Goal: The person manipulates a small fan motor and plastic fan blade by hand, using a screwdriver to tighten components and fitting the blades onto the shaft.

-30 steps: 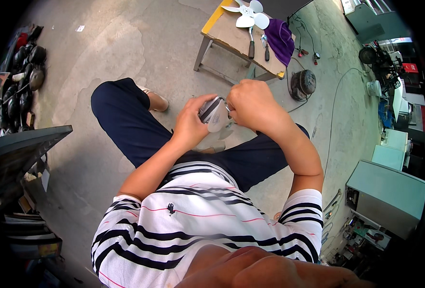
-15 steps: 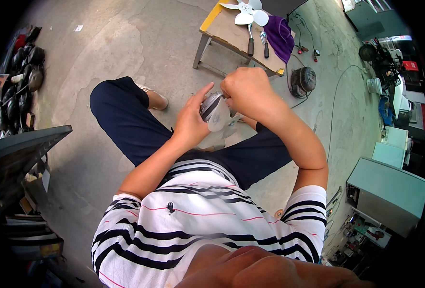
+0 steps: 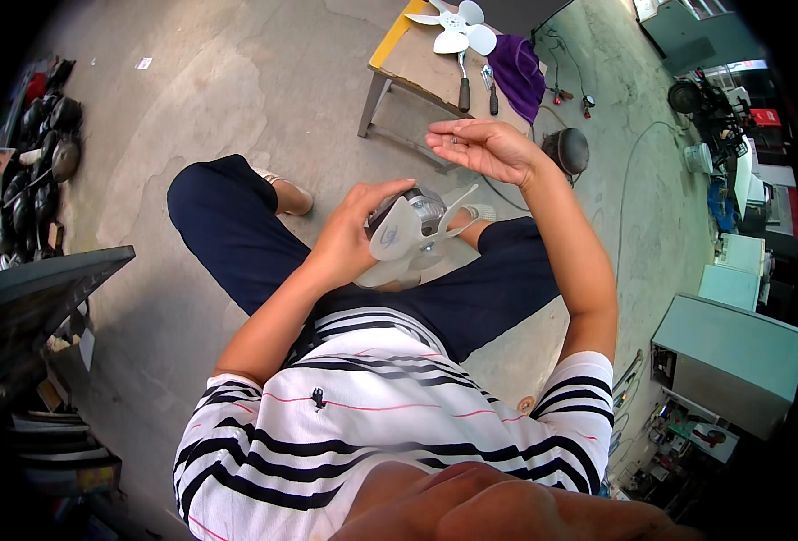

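Observation:
My left hand (image 3: 340, 236) is closed around a small fan motor (image 3: 421, 212) with a silvery ribbed body, above my lap between my knees. Its translucent pale fan blade (image 3: 397, 231) spreads out on my side of the motor and partly covers it. To the upper right, near the table's front edge, my right hand (image 3: 484, 149) is apart from the motor, palm turned up and fingers stretched out. A tiny shiny spot shows at those fingers; whether it is a ring or a loose metal part I cannot tell.
Ahead stands a low table (image 3: 399, 54) bearing a white fan blade (image 3: 453, 25), a ratchet wrench (image 3: 464, 86), a dark-handled tool (image 3: 493, 97) and a purple cloth (image 3: 518, 72). A black compressor (image 3: 565, 151) sits on the floor beside it. Pale green cabinets (image 3: 728, 361) line the right.
My right hand has come away from the motor, moving right and opening from a closed grip to palm up. The motor has turned in my left hand, showing more of its blades.

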The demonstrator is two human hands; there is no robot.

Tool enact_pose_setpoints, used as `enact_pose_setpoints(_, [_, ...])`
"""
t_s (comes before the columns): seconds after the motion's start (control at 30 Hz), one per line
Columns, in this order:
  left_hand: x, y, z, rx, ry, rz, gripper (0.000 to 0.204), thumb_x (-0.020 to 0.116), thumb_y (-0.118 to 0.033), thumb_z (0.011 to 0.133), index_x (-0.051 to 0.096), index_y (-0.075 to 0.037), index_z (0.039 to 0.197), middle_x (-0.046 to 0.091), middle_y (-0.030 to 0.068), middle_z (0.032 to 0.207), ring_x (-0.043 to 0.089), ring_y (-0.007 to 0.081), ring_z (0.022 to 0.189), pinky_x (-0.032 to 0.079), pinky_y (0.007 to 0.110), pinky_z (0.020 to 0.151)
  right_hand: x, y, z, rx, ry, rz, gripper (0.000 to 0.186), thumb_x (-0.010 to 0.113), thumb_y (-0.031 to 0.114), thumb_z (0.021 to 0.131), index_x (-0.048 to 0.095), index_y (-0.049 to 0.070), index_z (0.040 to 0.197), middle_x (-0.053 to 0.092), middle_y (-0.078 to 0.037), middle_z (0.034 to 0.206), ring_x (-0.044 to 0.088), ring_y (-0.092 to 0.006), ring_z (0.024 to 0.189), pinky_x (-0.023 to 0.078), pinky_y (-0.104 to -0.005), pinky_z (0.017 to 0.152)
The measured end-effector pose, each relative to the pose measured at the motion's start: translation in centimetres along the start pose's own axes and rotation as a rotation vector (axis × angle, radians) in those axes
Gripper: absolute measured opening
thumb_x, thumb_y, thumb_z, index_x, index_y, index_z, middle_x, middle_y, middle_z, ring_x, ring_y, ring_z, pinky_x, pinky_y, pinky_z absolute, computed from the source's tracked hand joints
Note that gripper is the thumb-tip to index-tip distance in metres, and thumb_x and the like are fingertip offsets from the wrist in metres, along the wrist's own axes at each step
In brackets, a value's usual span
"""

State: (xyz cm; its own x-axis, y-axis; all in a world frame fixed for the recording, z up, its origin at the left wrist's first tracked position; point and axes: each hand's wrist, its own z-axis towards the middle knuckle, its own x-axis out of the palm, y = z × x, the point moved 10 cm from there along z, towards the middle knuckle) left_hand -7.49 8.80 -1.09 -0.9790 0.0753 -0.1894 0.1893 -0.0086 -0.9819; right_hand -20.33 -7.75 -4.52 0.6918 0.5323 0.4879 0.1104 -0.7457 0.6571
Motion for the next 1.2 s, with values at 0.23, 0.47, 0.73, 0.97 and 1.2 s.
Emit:
enact_pose_setpoints(0.23, [0.0,-1.7,-0.1,0.043,0.002,0.032,0.069,0.077,-0.003,0.082,0.053,-0.012,0.146,0.055,0.014,0.135,0.057,0.0295,0.127,0.045,0.037,0.107,3.5,1.1,-1.6,-0.069,0.119,-0.175,0.042,0.051,0.005,0.106,0.043,-0.014,0.144,0.061,-0.025,0.135,0.064,-0.0252,0.126,0.055,-0.0309,0.108])
enact_pose_setpoints(0.47, [1.2,-1.7,0.0,0.106,0.113,0.059,0.05,0.074,-0.002,0.085,0.061,-0.012,0.132,0.049,0.0152,0.14,0.055,0.0327,0.128,0.044,0.037,0.108,3.0,1.3,-1.7,-0.055,-0.081,-0.611,0.032,0.068,0.018,0.101,0.066,-0.001,0.127,0.075,-0.008,0.108,0.07,-0.0082,0.092,0.057,-0.0196,0.081])
enact_pose_setpoints(0.73, [2.1,-1.7,0.1,0.095,0.189,0.128,0.056,0.077,0.001,0.081,0.067,-0.025,0.13,0.041,0.0181,0.147,0.054,0.0382,0.128,0.046,0.04,0.107,6.2,1.2,-2.7,-0.19,0.058,-0.918,0.023,0.074,0.018,0.097,0.077,0.003,0.114,0.076,-0.002,0.098,0.069,-0.0092,0.088,0.055,-0.0251,0.078])
enact_pose_setpoints(0.97, [1.9,-3.7,0.0,0.229,0.147,0.338,0.062,0.074,0.002,0.081,0.066,-0.036,0.129,0.046,0.0168,0.144,0.06,0.0407,0.12,0.054,0.044,0.096,8.0,1.9,-3.9,-0.323,0.131,-1.143,0.02,0.072,0.011,0.094,0.078,0.003,0.111,0.071,-0.004,0.095,0.066,-0.0122,0.087,0.054,-0.0285,0.079])
enact_pose_setpoints(1.2, [1.3,-4.7,0.9,0.294,0.13,0.48,0.049,0.073,-0.008,0.088,0.068,-0.038,0.126,0.049,0.0169,0.141,0.061,0.0393,0.119,0.055,0.044,0.092,8.3,2.7,-4.6,-0.357,0.106,-1.085,0.018,0.069,0.01,0.096,0.079,0.004,0.109,0.07,-0.004,0.097,0.065,-0.0127,0.09,0.052,-0.029,0.081])
